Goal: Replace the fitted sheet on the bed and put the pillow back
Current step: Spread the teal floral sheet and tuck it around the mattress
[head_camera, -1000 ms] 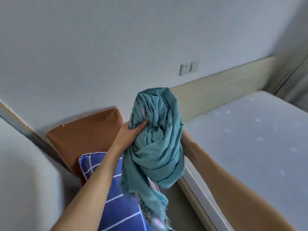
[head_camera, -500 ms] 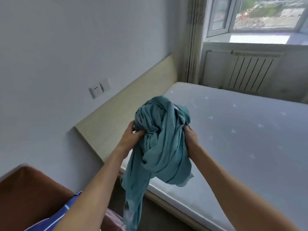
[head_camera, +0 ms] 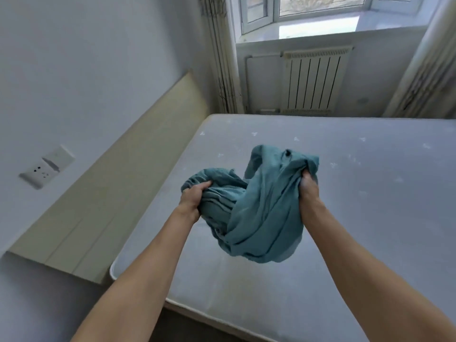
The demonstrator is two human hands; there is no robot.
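Pale walls and a bare mattress (head_camera: 320, 218) filled the room, with a radiator (head_camera: 313, 77) under the window (head_camera: 308, 6) beyond the bed's far edge and a low beige headboard (head_camera: 118, 183) running along its left edge. No sheet was on the mattress yet, and no pillow showed anywhere in view.

Above the near left part of the mattress, close to its near left corner, hung the teal fitted sheet (head_camera: 254, 218), bunched into a loose bundle and held clear of the surface. Left hand (head_camera: 195, 198) had its fingers curled into a gathered fold on the bundle's left, nearer the headboard. Right hand (head_camera: 308, 186) pinched a raised bunch of cloth on the right, a little higher and farther out over the bed. Each grip was closed tight on fabric, not spread.

Between the two grips the cloth sagged in a deep swag, its lowest folds hanging below the hands toward the mattress; I could not tell if they touched it. Most of the bare mattress lay ahead and to the right of the hands, stretching toward the window and the right edge, so the sheet would probably need to be opened away from the body and rightward. By my judgement the left hand was better placed to reach the headboard-side corner, and the elastic hem could not be picked out in the bundle
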